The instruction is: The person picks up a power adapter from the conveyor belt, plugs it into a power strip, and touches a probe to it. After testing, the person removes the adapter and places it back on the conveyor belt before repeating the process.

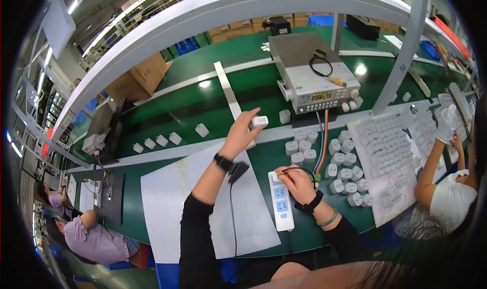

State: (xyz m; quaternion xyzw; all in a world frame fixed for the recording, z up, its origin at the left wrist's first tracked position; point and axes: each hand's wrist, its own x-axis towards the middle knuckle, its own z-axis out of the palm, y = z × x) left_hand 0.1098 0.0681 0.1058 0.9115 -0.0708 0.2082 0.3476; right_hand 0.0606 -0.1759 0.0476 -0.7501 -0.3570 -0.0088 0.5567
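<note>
My left hand (pixel 238 136) is raised over the bench and pinches a small white charger (pixel 260 121) between thumb and fingers. At the far end of a white power strip (pixel 285 222), my right hand (pixel 300 185) is closed on the end plug of a thin black cable (pixel 307 171). Its fingertips hide part of the plug and the strip's top socket. Just right of my right hand, several white chargers (pixel 337 186) stand in loose rows. A black box-shaped piece with a cord (pixel 238 172) hangs by my left wristband.
A grey bench instrument (pixel 315 81) with a lit display stands behind my hands, coloured wires (pixel 323 142) running down from it. White sheets (pixel 172 202) cover the bench at left. A tray of chargers (pixel 388 144) lies right, beside a co-worker's gloved hand (pixel 446 124). Another person (pixel 96 238) sits left.
</note>
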